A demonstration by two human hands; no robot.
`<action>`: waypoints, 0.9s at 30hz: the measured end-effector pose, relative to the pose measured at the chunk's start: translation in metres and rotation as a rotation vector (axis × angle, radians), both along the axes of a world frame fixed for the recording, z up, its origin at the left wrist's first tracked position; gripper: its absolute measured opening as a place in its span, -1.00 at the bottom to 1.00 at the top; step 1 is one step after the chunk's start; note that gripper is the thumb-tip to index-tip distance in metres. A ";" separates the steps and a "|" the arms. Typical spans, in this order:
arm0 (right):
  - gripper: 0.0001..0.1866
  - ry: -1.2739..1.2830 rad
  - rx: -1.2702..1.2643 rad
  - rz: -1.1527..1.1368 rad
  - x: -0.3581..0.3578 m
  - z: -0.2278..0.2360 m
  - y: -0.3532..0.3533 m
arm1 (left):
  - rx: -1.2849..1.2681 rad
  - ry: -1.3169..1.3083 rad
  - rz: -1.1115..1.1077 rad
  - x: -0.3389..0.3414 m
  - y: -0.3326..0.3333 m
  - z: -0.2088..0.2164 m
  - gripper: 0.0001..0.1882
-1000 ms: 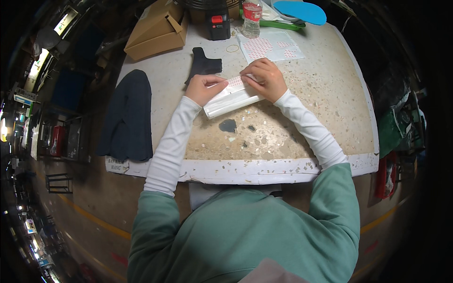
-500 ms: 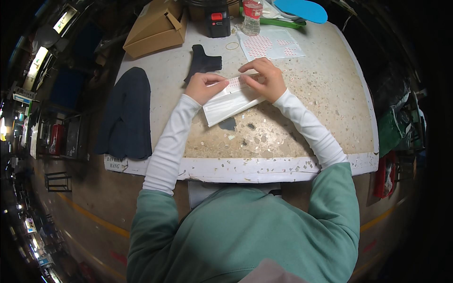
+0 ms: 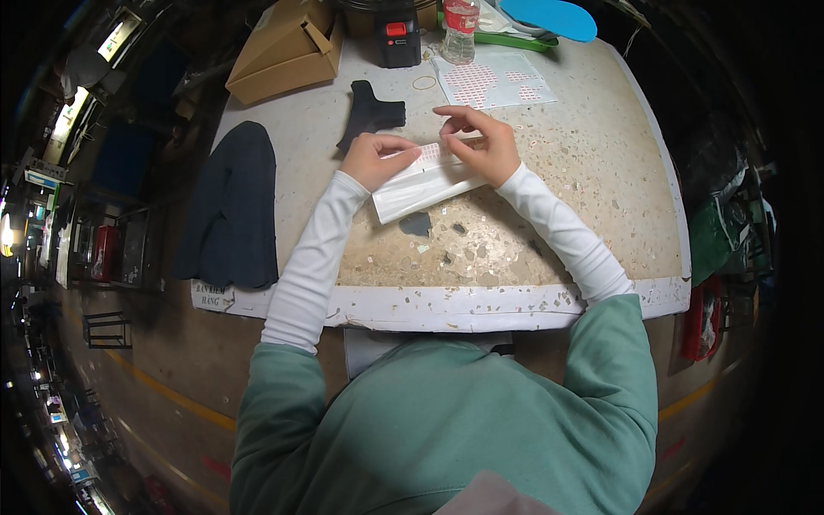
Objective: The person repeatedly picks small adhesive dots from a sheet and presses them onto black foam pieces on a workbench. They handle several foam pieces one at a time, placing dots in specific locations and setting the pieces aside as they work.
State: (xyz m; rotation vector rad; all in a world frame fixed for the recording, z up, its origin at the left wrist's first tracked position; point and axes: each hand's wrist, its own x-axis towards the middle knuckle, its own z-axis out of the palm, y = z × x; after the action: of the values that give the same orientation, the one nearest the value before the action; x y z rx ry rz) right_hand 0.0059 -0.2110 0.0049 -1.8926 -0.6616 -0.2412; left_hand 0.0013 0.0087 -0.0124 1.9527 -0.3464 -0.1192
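Observation:
A folded white sticker sheet (image 3: 422, 187) with rows of small red-printed labels along its top edge lies tilted over the table. My left hand (image 3: 375, 160) pinches its upper left part between thumb and fingers. At the sheet's upper right, my right hand (image 3: 487, 148) is curled, thumb close to a bent finger and the index finger lifted; its lower part overlaps the sheet's right end. Whether a small label sits between those fingertips is too small to tell. Just beyond my left hand lies a dark, branched fabric piece (image 3: 371, 113).
Stacked dark fabric pieces (image 3: 230, 206) lie at the left of the worn table (image 3: 592, 197). Along the back are a cardboard box (image 3: 287, 56), a black battery pack (image 3: 397, 43), a bottle (image 3: 459, 34), another label sheet (image 3: 493, 81), a rubber band (image 3: 424, 82) and a blue flat piece (image 3: 554, 17).
My right index finger has lifted away from the thumb. The sheet's lower edge has risen slightly, while my left hand keeps its pinch.

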 end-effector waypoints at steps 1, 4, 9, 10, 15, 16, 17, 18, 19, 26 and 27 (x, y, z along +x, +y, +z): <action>-0.50 -0.100 -0.023 0.020 -0.001 0.000 0.001 | 0.003 -0.012 -0.016 0.000 0.000 0.000 -0.77; -0.43 -0.247 -0.073 0.068 -0.007 0.000 0.006 | 0.027 -0.026 -0.037 -0.001 -0.001 0.000 -0.77; -0.38 -0.245 -0.098 0.065 -0.012 0.000 0.008 | 0.068 -0.043 -0.028 -0.001 -0.002 0.001 -0.78; -0.38 -0.200 -0.078 0.060 -0.011 0.000 0.007 | 0.047 -0.027 -0.026 -0.002 -0.003 0.001 -0.77; -0.41 0.017 0.098 0.016 -0.009 -0.004 0.009 | -0.013 0.002 -0.025 -0.003 -0.005 0.001 -0.76; -0.40 0.056 0.124 0.017 -0.009 -0.005 0.009 | -0.013 0.010 -0.026 -0.004 -0.005 0.001 -0.77; -0.40 0.106 0.155 0.021 -0.008 -0.006 0.009 | -0.010 0.020 -0.027 -0.004 -0.005 0.001 -0.77; -0.40 0.102 0.146 0.010 -0.008 -0.007 0.008 | -0.003 0.032 -0.024 -0.004 -0.005 0.001 -0.77; -0.40 0.109 0.143 0.002 -0.008 -0.009 0.008 | -0.012 0.021 -0.036 -0.005 -0.006 0.002 -0.77; -0.36 0.401 0.357 0.056 -0.005 -0.013 0.006 | 0.012 -0.014 -0.062 -0.007 -0.007 0.004 -0.79; -0.36 0.420 0.373 0.064 -0.004 -0.012 0.005 | 0.030 -0.024 -0.055 -0.007 -0.007 0.005 -0.79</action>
State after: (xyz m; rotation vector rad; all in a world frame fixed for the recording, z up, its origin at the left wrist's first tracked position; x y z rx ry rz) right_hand 0.0018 -0.2055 -0.0074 -1.4963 -0.3595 0.0727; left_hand -0.0054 0.0018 -0.0079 1.9757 -0.4168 -0.1371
